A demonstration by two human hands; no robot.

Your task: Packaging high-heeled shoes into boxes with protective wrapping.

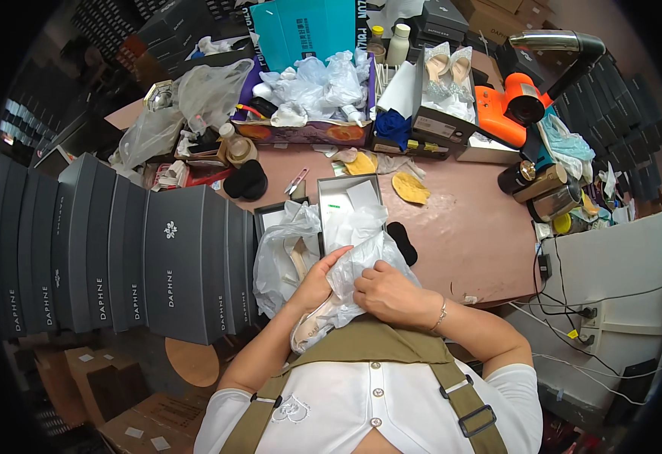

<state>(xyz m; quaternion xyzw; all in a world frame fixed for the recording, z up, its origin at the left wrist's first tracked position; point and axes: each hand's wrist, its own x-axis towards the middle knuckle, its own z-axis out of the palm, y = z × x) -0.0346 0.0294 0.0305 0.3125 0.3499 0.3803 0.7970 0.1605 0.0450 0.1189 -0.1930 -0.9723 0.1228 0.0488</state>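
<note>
At lower centre, the person's left hand [317, 286] is gripping the shoe [312, 328] in its tissue [370, 253]; beside it, the right hand [386, 293] is curling closed on that tissue. Rightward, open table [471, 238] is stretching toward the cables [561, 303].

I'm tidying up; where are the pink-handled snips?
In the head view, the pink-handled snips lie on the table just left of centre, between the black pad and the open shoebox.
</note>
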